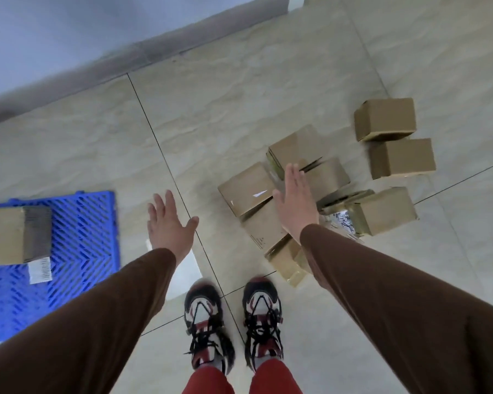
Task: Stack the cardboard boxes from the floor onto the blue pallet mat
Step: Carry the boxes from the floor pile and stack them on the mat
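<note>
at the frame's left edge, a box (3, 236) is cut off; both hands spread.

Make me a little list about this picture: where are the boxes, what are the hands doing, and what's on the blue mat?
blue mat: blue pallet mat lies on the tiled floor at the person's left
on the mat: one cardboard box, partly cut off by the picture edge
boxes on floor: loose pile of cardboard boxes ahead and to the right, several tumbled against each other
left hand: left hand open, fingers spread, holding nothing
right hand: right hand open, fingers straight, stretched out over the pile
feet: sneakers standing between mat and pile
</note>
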Demonstrator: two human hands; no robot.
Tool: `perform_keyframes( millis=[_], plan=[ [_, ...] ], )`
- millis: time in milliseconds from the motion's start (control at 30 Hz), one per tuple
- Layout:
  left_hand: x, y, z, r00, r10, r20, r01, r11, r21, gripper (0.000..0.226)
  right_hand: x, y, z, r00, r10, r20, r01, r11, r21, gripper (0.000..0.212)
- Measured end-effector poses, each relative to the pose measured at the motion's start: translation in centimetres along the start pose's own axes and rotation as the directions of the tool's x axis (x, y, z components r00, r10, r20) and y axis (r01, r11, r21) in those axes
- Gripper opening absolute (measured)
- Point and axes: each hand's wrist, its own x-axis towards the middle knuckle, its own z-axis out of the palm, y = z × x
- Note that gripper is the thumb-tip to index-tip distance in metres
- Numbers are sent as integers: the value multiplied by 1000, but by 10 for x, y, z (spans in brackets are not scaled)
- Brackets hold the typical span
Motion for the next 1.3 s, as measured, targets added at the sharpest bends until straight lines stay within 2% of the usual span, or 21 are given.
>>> perform_keyframes(
  millis=[100, 200, 367, 467, 633, 833, 1067, 1200, 1300],
  plan=[
    [24, 20, 38, 999, -38, 39, 46, 968, -246, 88, 33, 4, 18, 997, -67, 45, 68, 997, -32, 68],
    [46, 39, 76, 992, -66, 107, 107, 885, -453, 86, 60, 10, 38, 993, -61, 98, 64, 998, -29, 66],
    [66, 62, 119, 944, -135, 301, 307, 692, -653, 82, 81, 12, 59, 970, 136, 200, -180, 957, 227, 61],
    [65, 70, 122, 922, -178, 343, 380, 579, -721, 79, 81, 6, 62, 964, 163, 211, -226, 920, 321, 62],
    [45, 54, 75, 939, -198, 282, 344, 481, -806, 73, 57, -36, 44, 980, 77, 182, -155, 870, 468, 53],
    [-2, -5, -28, 936, -304, 176, 291, 389, -874, 53, 9, -128, 54, 987, 10, 163, -121, 716, 687, 37],
    [-47, -122, -118, 910, -378, 171, 279, 253, -926, 63, -60, -259, 94, 968, -171, 186, -16, 693, 721, 37],
    [-61, -184, -150, 901, -408, 150, 239, 177, -955, 57, -91, -324, 124, 963, -206, 175, 17, 692, 722, 43],
    [-74, -227, -168, 896, -411, 170, 243, 132, -961, 55, -113, -362, 149, 961, -190, 203, -14, 697, 717, 47]
  ],
)
